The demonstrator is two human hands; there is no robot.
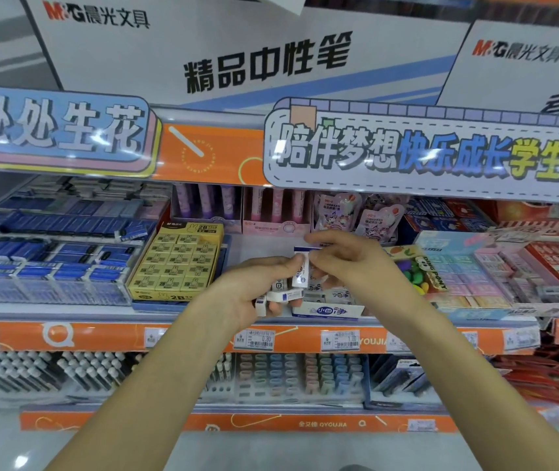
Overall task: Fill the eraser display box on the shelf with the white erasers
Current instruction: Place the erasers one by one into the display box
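Nearest the camera, two bare forearms are being extended toward the middle shelf [203, 314]. The left hand [254, 287] is being held palm-in just in front of the shelf edge, and several white erasers [280, 296] are being cradled in its curled fingers, so it is closed around a small stock of them. One further eraser [302, 271] is being pinched upright between the left thumb and the fingertips of the right hand [349, 263], its long axis running nearly vertical and tipping slightly toward the shelf. The right hand is thus closed on that single eraser from the right, though how firmly it is being gripped cannot be told.

Directly behind and below both hands, the eraser display box [327, 311] is sitting on the shelf, its white front lip with blue lettering facing outward, and some erasers are already lying inside it. It is being flanked by a yellow box of 2B erasers [176, 263] on the left and a box of coloured items [417, 270] on the right.

The box lies just beyond and beneath the pinched eraser, with the right hand nearer its open part; the eraser is likely being readied for laying flat, which would call for turning its long axis down.
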